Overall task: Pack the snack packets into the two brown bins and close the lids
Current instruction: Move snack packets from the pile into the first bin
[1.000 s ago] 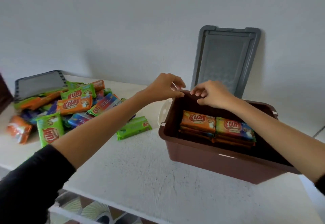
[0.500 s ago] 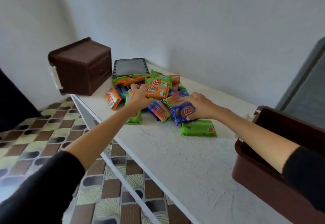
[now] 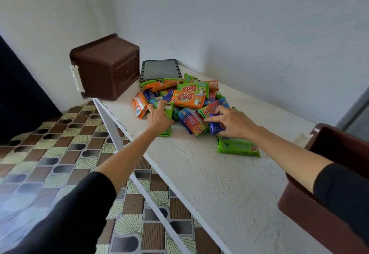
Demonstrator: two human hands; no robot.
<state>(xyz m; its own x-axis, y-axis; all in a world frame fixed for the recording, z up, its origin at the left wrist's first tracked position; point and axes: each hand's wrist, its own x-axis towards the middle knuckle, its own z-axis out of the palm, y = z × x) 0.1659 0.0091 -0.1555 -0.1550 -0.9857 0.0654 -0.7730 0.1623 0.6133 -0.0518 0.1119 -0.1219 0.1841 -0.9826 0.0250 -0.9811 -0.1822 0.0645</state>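
A heap of orange, green and blue snack packets [image 3: 188, 99] lies on the white table [image 3: 223, 184]. My left hand [image 3: 159, 117] rests on a green packet [image 3: 166, 118] at the heap's near left, fingers curled over it. My right hand [image 3: 229, 122] closes around a blue packet [image 3: 215, 124] at the heap's near right. One green packet [image 3: 237, 147] lies apart, nearer to me. An open brown bin [image 3: 319, 219] sits at the right edge, mostly out of frame. A second brown bin [image 3: 105, 68] lies tipped on its side at the table's far left end.
A grey lid [image 3: 159, 70] lies flat behind the heap, beside the tipped bin. Another grey lid [image 3: 357, 114] leans on the wall at the far right. The table's left edge drops to a patterned tile floor [image 3: 50, 154].
My view swung left from the open bin to the heap. Both hands left the bin's rim and reached onto the packets; in the last half second they settled lower on the green and blue packets.
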